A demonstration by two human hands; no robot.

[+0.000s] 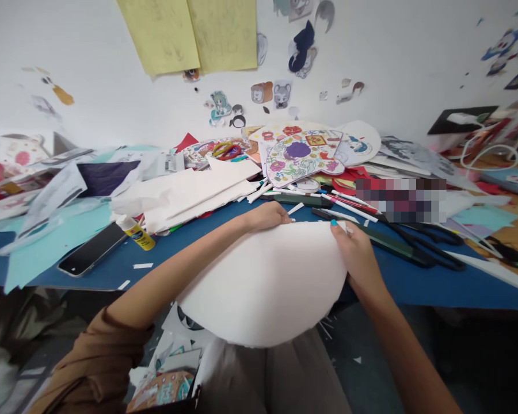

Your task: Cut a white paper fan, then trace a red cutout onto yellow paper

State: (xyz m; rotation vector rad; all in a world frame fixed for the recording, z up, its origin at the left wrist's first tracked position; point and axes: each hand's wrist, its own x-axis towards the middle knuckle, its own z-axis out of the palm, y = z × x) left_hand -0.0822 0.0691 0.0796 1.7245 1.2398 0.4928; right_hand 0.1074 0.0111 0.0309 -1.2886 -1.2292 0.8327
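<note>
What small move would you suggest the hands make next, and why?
I'd probably shift the white paper forward onto the blue tabletop: the left hand and right hand grip its far edge, while its near part extends over the lap.

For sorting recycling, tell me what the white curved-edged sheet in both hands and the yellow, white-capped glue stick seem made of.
White curved-edged sheet: likely stiff paper or thin card, matte; thin edge, soft shading, no glare.
Yellow, white-capped glue stick: probably smooth plastic, by its rigid-looking cylinder; the label could be paper or film.
</note>
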